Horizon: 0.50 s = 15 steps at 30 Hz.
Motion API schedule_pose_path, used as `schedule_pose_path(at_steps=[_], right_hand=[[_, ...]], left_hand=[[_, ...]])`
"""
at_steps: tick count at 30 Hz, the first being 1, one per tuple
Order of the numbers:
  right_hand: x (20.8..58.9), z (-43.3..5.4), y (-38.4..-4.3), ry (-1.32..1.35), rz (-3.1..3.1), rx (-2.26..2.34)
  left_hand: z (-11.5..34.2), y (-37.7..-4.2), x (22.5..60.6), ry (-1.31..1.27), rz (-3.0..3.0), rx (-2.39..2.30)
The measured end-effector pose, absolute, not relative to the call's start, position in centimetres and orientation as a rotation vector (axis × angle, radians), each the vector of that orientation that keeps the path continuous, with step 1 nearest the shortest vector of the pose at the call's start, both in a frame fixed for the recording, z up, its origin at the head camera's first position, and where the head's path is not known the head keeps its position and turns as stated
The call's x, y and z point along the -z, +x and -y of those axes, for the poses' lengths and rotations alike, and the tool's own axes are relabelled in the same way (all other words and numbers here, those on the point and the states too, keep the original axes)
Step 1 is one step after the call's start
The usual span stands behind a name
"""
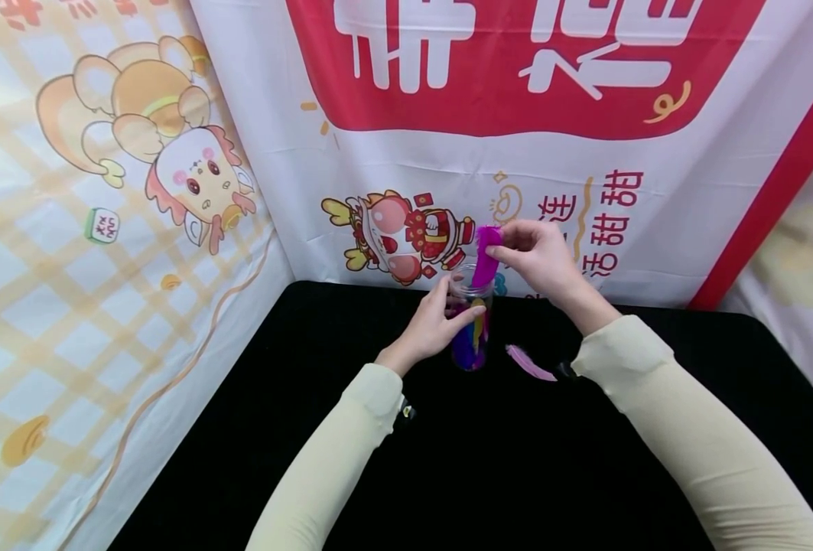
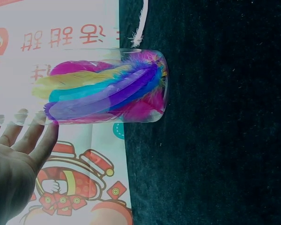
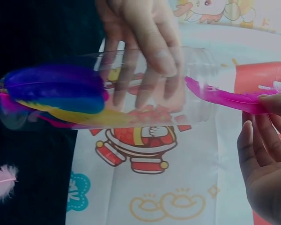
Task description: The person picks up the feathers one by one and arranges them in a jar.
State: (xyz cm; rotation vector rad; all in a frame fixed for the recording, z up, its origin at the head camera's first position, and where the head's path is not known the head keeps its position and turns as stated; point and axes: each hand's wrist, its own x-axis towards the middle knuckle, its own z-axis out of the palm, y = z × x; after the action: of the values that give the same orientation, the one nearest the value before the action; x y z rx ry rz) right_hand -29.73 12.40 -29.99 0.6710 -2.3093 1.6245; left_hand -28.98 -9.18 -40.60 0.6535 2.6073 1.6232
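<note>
A clear jar [image 1: 473, 280] stands upright near the table's back edge. Inside it are several coloured feathers [image 2: 98, 93]: purple, blue, yellow and magenta. My left hand [image 1: 434, 320] grips the jar around its upper part, the thumb in front. Above the jar, my right hand [image 1: 537, 256] pinches a magenta feather [image 3: 225, 99] between thumb and fingers. In the right wrist view that feather's lower tip reaches into the jar's mouth. A pale pink feather [image 1: 530, 363] lies on the table to the right of the jar.
The table is covered in black cloth [image 1: 502, 459]. Right behind it hangs a white printed cloth [image 1: 392, 164] with red lettering and a cartoon figure. Another printed cloth [image 1: 124, 306] with a checked pattern borders the left side.
</note>
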Motion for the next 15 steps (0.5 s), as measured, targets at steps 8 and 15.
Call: schedule_pose_path(at_steps=[8, 15], right_hand=[[30.9, -12.1, -29.7, 0.660, 2.375, -1.669], [31.7, -12.1, -29.7, 0.672, 2.429, -1.680]], left_hand=[[9.2, -28.9, 40.6, 0.651, -2.599, -1.621], [9.2, -28.9, 40.5, 0.638, -2.585, -1.618]])
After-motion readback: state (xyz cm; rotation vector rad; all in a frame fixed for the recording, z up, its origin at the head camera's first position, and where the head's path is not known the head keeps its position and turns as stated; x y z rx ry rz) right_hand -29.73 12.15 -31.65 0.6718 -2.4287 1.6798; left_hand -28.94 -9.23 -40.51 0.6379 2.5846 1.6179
